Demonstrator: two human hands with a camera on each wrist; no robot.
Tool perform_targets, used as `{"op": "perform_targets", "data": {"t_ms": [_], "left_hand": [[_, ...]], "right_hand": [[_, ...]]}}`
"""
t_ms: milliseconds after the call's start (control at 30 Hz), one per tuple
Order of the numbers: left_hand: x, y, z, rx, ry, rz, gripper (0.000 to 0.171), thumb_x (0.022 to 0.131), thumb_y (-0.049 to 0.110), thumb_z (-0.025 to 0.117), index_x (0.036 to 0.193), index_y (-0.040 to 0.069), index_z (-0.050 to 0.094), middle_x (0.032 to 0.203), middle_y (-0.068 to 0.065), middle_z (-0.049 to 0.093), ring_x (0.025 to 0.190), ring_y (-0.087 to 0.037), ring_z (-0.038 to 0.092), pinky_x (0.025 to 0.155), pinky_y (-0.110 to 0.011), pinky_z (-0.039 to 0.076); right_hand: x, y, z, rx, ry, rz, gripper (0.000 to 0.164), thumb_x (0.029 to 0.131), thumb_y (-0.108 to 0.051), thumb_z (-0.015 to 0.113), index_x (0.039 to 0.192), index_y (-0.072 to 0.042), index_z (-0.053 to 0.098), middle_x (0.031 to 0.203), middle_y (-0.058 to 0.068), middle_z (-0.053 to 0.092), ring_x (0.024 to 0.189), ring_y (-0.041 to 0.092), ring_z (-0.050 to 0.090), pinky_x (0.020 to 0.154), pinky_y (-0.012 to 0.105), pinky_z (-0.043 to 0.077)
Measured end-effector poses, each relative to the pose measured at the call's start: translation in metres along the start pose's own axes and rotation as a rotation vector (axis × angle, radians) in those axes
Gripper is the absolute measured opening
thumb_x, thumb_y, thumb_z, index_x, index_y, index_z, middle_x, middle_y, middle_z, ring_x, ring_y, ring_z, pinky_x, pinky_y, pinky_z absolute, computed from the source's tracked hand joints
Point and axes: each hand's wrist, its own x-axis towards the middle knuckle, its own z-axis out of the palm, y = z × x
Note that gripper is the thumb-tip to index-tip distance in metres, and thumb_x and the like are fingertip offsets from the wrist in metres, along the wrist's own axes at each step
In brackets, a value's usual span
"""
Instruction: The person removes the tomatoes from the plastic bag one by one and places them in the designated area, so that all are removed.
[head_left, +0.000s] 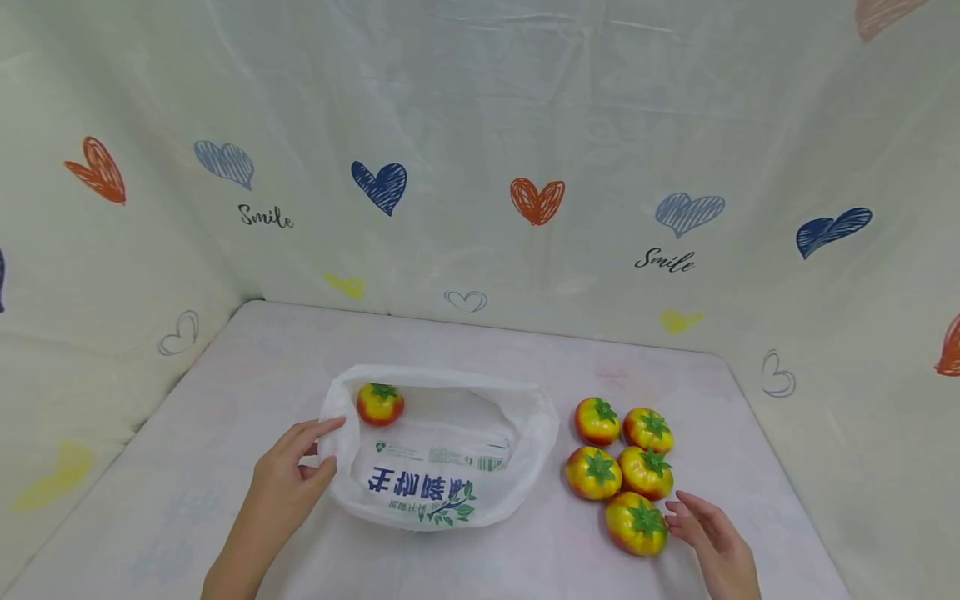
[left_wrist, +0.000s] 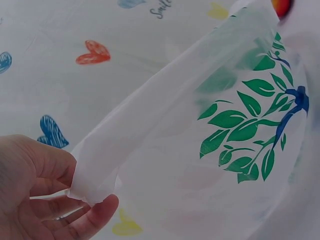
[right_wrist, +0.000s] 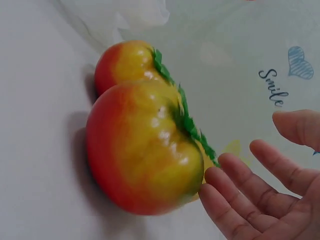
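A white plastic bag point(head_left: 542, 450) with green leaf print and blue lettering lies with its mouth wide, and one red-yellow tomato point(head_left: 380, 408) with a green leafy top sits inside at the left. My left hand point(head_left: 285, 483) pinches the bag's left rim between thumb and fingers; the left wrist view shows the folded plastic point(left_wrist: 95, 180) in that grip. To the right of the bag, several similar tomatoes stand in a cluster. My right hand point(head_left: 712, 542) holds nothing, its fingers relaxed and spread, with fingertips right beside the nearest tomato point(right_wrist: 145, 155) of that cluster.
Both the bag and the tomatoes are on a pale cloth-covered table point(head_left: 300, 333). Behind and at the sides hangs a light curtain point(head_left: 465, 100) printed with hearts and the word Smile. The cluster's back tomato point(head_left: 596, 419) stands close to the bag's right side.
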Motion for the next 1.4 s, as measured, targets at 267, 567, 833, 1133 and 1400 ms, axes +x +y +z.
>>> {"op": "perform_targets", "data": {"t_ms": [267, 567, 833, 1133, 1400], "left_hand": [[0.0, 0.002, -0.001, -0.001, -0.017, -0.029, 0.045, 0.085, 0.007, 0.06, 0.13, 0.01, 0.053, 0.128, -0.016, 0.049, 0.098, -0.025, 0.053, 0.077, -0.028, 0.057], [-0.001, 0.003, -0.002, 0.002, -0.008, -0.016, 0.045, 0.085, 0.006, 0.06, 0.13, 0.01, 0.053, 0.127, -0.016, 0.05, 0.098, -0.026, 0.054, 0.077, -0.029, 0.057], [-0.002, 0.002, -0.002, 0.01, 0.002, 0.007, 0.046, 0.085, 0.006, 0.061, 0.129, 0.01, 0.054, 0.128, -0.016, 0.05, 0.098, -0.026, 0.055, 0.077, -0.029, 0.057], [-0.002, 0.002, 0.0, 0.002, -0.004, -0.009, 0.046, 0.085, 0.006, 0.061, 0.13, 0.01, 0.054, 0.127, -0.016, 0.05, 0.098, -0.025, 0.054, 0.077, -0.029, 0.057], [-0.003, 0.0, 0.001, -0.001, 0.003, -0.002, 0.046, 0.085, 0.005, 0.061, 0.13, 0.01, 0.054, 0.127, -0.016, 0.05, 0.097, -0.025, 0.053, 0.076, -0.029, 0.057]], "right_hand": [[-0.004, -0.028, 0.013, 0.007, -0.044, -0.081, 0.06, 0.089, -0.051, 0.05, 0.133, -0.011, 0.044, 0.119, 0.002, 0.061, 0.089, -0.001, 0.059, 0.079, 0.01, 0.048], [0.043, -0.01, 0.04, 0.073, -0.115, -0.311, 0.05, 0.088, -0.048, 0.056, 0.128, -0.019, 0.052, 0.12, 0.001, 0.06, 0.101, 0.008, 0.06, 0.08, 0.013, 0.051], [0.002, -0.076, 0.056, 0.096, -0.227, -0.445, 0.044, 0.089, -0.032, 0.06, 0.125, -0.008, 0.053, 0.119, 0.01, 0.061, 0.1, 0.005, 0.059, 0.084, 0.01, 0.047], [-0.014, -0.12, 0.082, 0.089, -0.421, -0.506, 0.038, 0.089, -0.021, 0.061, 0.123, -0.006, 0.055, 0.118, 0.012, 0.06, 0.103, 0.014, 0.056, 0.087, 0.013, 0.047], [0.0, -0.133, 0.117, 0.043, -0.561, -0.581, 0.04, 0.087, -0.027, 0.063, 0.124, -0.011, 0.055, 0.12, 0.013, 0.059, 0.106, 0.022, 0.057, 0.09, 0.022, 0.05]]}}
